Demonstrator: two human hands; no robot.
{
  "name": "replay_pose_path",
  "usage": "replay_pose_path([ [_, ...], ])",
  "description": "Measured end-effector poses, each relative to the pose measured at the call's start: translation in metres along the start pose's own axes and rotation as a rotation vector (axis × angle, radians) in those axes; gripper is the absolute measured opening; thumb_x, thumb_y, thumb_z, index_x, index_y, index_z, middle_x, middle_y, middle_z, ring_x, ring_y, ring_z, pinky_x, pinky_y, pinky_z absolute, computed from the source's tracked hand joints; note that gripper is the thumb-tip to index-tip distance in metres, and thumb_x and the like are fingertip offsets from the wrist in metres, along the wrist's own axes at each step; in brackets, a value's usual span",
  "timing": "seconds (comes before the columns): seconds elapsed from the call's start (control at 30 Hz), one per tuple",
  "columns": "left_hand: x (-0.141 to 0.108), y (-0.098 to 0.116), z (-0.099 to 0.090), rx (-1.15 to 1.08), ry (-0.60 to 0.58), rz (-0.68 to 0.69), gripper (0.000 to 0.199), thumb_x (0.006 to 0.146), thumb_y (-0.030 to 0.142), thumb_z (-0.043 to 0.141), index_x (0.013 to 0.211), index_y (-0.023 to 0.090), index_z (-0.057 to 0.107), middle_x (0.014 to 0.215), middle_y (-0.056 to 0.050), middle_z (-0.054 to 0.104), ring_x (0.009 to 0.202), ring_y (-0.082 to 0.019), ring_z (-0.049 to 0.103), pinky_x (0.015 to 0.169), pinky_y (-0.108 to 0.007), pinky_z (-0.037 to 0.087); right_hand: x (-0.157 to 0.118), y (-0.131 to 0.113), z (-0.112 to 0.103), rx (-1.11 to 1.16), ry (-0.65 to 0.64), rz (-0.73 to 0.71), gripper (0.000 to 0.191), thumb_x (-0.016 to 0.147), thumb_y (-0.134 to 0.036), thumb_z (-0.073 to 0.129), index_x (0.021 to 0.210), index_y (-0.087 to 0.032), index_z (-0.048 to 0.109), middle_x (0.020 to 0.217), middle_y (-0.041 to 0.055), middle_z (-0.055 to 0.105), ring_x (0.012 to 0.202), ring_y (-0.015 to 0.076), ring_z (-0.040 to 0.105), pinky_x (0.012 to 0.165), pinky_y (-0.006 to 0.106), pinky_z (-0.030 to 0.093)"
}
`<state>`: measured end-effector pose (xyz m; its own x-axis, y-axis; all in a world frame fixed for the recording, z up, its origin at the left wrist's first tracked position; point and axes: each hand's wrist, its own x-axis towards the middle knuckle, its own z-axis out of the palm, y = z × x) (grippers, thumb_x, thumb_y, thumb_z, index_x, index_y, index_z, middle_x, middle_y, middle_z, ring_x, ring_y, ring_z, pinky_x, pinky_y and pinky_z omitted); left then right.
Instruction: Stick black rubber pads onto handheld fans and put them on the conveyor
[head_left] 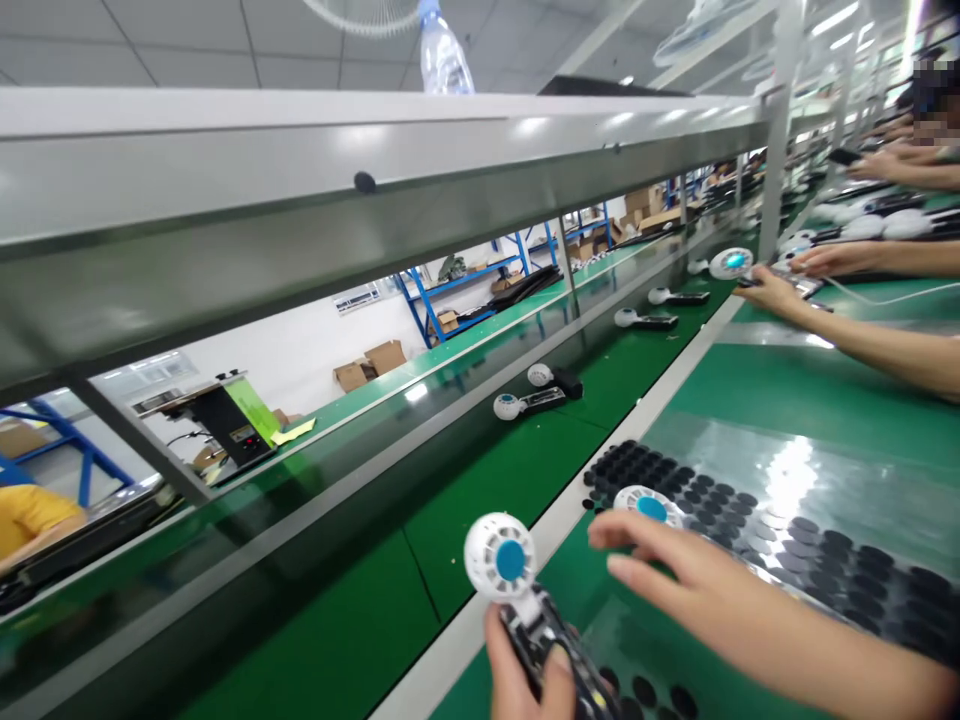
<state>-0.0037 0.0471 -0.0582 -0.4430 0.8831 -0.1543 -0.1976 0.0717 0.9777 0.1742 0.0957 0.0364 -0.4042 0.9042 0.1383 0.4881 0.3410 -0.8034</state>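
Observation:
My left hand [529, 670], at the bottom middle, is wrapped round the black handle of a handheld fan [500, 556]. The fan's round white slotted head has a blue centre and points up, over the pale edge of the bench. My right hand [660, 560] is stretched leftward with thumb and fingers apart and nothing between them. Just behind it lies a second handheld fan [649, 504], white with a blue centre; my hand and forearm hide part of it. Black round discs [727, 495] lie in rows on a clear sheet beneath and beyond my right forearm.
A green conveyor belt [322, 620] runs along the left, carrying several fans [529, 402]. Above it spans a metal shelf [375, 190] with a plastic bottle [444, 50] on top. At the right, a co-worker's hands [784, 290] hold a lit fan [731, 263]. A yellow sleeve [37, 520] shows far left.

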Motion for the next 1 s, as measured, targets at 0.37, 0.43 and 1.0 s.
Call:
replay_pose_path([
  [0.37,0.160,0.054,-0.024,0.365,0.115,0.143,0.046,0.074,0.028,0.052,0.116,0.016,0.037,0.103,-0.013,0.056,0.097,-0.027,0.056,0.090,-0.039,0.039,0.199,0.118,-0.081,-0.583,0.242,0.230,0.045,0.085,-0.031,0.054,0.127,-0.023,0.038,0.138,0.0084,0.029,0.118,0.0295,0.037,0.093,0.052,0.036],
  [0.43,0.167,0.048,-0.027,0.426,0.125,0.135,0.040,0.078,0.032,0.045,0.114,0.015,0.040,0.111,-0.015,0.052,0.105,-0.029,0.050,0.093,-0.041,0.035,0.230,0.133,-0.079,-0.630,0.216,0.304,0.046,0.086,-0.031,0.053,0.128,-0.025,0.036,0.139,0.0080,0.027,0.119,0.0295,0.036,0.093,0.052,0.037],
  [1.0,0.141,0.054,-0.017,0.684,0.209,0.491,0.034,0.082,0.036,0.030,0.103,0.016,0.048,0.121,-0.014,0.040,0.119,-0.028,0.031,0.100,-0.045,0.025,0.242,0.178,-0.108,-0.608,0.106,0.252,0.027,0.086,-0.039,0.051,0.099,-0.015,0.054,0.097,0.0038,0.056,0.078,0.0149,0.056,0.070,0.034,0.047],
])
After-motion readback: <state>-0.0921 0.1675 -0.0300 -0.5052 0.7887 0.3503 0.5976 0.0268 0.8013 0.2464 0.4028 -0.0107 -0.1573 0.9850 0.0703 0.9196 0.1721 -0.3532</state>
